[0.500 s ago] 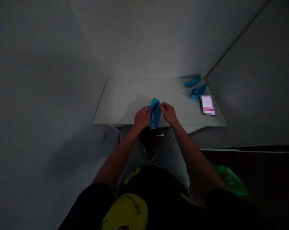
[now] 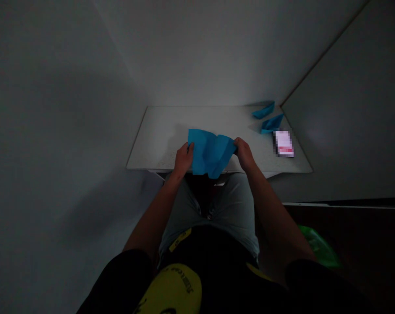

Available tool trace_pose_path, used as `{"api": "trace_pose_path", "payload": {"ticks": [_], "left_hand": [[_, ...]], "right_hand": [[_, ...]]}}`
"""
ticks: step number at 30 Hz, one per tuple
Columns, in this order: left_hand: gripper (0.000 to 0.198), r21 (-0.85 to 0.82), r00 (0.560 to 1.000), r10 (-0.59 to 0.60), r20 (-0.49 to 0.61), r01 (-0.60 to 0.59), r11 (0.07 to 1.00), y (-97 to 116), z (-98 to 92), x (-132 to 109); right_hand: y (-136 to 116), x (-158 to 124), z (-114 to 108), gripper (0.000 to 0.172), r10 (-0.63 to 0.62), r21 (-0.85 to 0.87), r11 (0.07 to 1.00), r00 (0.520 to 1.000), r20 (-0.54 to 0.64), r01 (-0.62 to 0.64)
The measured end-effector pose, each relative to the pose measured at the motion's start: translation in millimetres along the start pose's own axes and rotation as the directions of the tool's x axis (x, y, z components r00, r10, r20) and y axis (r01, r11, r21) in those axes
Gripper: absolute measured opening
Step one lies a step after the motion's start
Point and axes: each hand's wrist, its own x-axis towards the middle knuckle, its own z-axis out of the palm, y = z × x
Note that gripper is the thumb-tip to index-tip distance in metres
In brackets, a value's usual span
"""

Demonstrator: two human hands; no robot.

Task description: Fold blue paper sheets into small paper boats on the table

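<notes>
A creased sheet of blue paper is spread between my two hands, just above the near edge of the white table. My left hand pinches its left side, and my right hand pinches its right side. Two small folded blue paper boats sit in the far right corner of the table. Neither hand touches them.
A pixelated white and pink packet lies near the table's right edge. Pale walls rise behind and beside the table. My knees are under its near edge, and a green plastic bag lies low at the right.
The blue paper has opened from a narrow bunched shape into a wider sheet. My hands have moved apart, and both still hold it.
</notes>
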Motion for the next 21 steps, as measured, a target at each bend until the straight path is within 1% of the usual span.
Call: {"api": "trace_pose_path", "payload": {"ticks": [4, 7, 11, 14, 16, 18, 21], "left_hand": [[0.033, -0.022, 1.000, -0.020, -0.012, 0.020, 1.000, -8, -5.5, 4], [0.035, 0.002, 0.999, -0.024, -0.022, 0.024, 1.000, -16, -13.3, 9], [0.038, 0.101, 1.000, 0.013, 0.004, -0.014, 0.995, -25, -25.0, 21], [0.036, 0.176, 0.997, 0.057, 0.059, -0.067, 0.982, -30, -32.2, 33], [0.035, 0.212, 0.989, 0.089, 0.116, -0.112, 0.971, -33, -36.9, 41], [0.036, 0.259, 0.976, 0.117, 0.186, -0.163, 0.952, -36, -42.2, 51], [0.036, 0.365, 0.952, 0.134, 0.274, -0.232, 0.902, -39, -51.0, 71]], "right_hand": [[6, 1, -5, 0.051, 0.008, 0.005, 1.000, 0.996, -0.084, -0.008], [10, 4, -9, 0.050, 0.000, -0.044, 0.999, 0.990, -0.140, -0.007], [15, 6, -14, 0.048, 0.003, -0.094, 0.995, 0.990, -0.140, -0.016], [19, 9, -14, 0.049, 0.024, -0.089, 0.995, 0.993, -0.118, -0.035], [22, 12, -15, 0.049, 0.020, -0.107, 0.994, 0.993, -0.118, -0.032], [26, 15, -18, 0.047, 0.001, -0.157, 0.987, 0.992, -0.124, -0.020], [31, 19, -25, 0.041, -0.016, -0.277, 0.961, 0.992, -0.122, -0.018]]}}
